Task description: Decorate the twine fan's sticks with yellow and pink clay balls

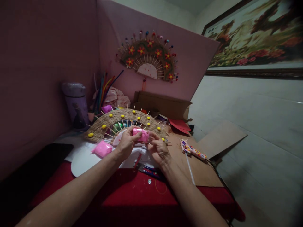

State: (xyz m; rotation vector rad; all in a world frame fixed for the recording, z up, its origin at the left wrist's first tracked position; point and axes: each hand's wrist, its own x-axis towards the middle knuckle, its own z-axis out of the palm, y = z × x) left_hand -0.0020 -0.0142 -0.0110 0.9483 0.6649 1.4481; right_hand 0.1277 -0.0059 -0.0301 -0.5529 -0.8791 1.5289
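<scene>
Both hands meet near the middle of the table, around a small pink packet point(141, 135). My left hand point(126, 143) pinches its left side, and the fingers of my right hand point(159, 150) close on its right end. Behind them lies a twine-wrapped fan point(123, 117) with yellow dots and thin sticks, its pink-white centre partly hidden by my left hand. A second pink packet point(103, 148) rests to the left, by a white round piece point(82, 160).
Dark-handled scissors point(151, 171) and a small clear gem point(149, 181) lie in front of the hands. A glue gun point(193, 149) sits on cardboard point(205, 173) at right. A purple cup point(77, 105) stands left; a decorated fan point(150, 52) hangs behind.
</scene>
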